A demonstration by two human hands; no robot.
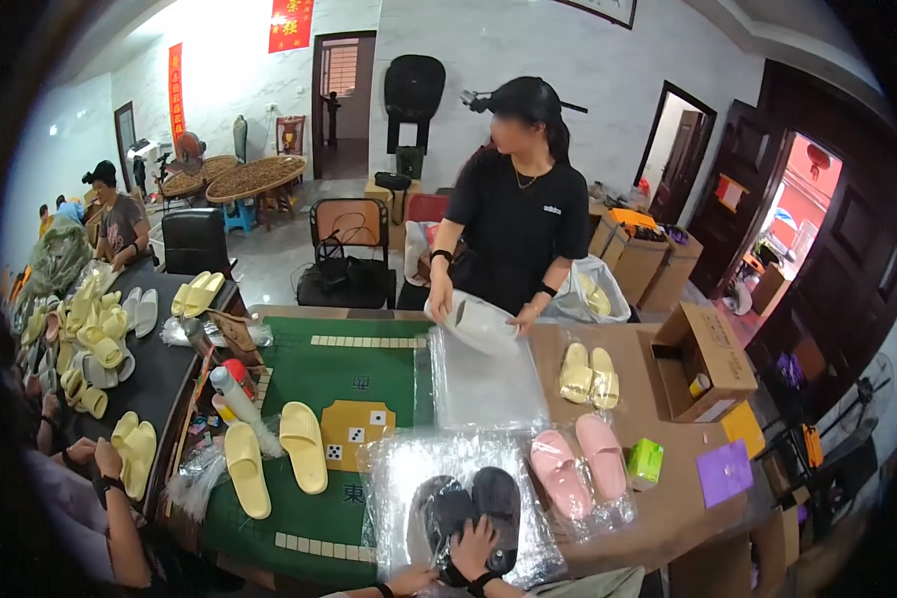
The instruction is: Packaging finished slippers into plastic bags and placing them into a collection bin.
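Observation:
A pair of black slippers (495, 491) lies in clear plastic at the near edge of the table, on a stack of clear plastic bags (394, 473). My right hand (475, 546) rests on the slippers, palm down with its fingers spread. Low beside them, my left hand (412, 580) has its fingers together at the edge of the clear plastic bag. Pink slippers (562, 472) in clear plastic lie to the right. Yellow slippers (247, 468), unwrapped, lie to the left on a green mat (299, 384).
Across the table a person in black handles a white slipper (488, 321) over more plastic bags (478, 384). Bagged yellow slippers (590, 375), a green box (646, 463), a purple packet (724, 472) and an open carton (703, 364) stand right. Other people sit left beside piled slippers (95, 334).

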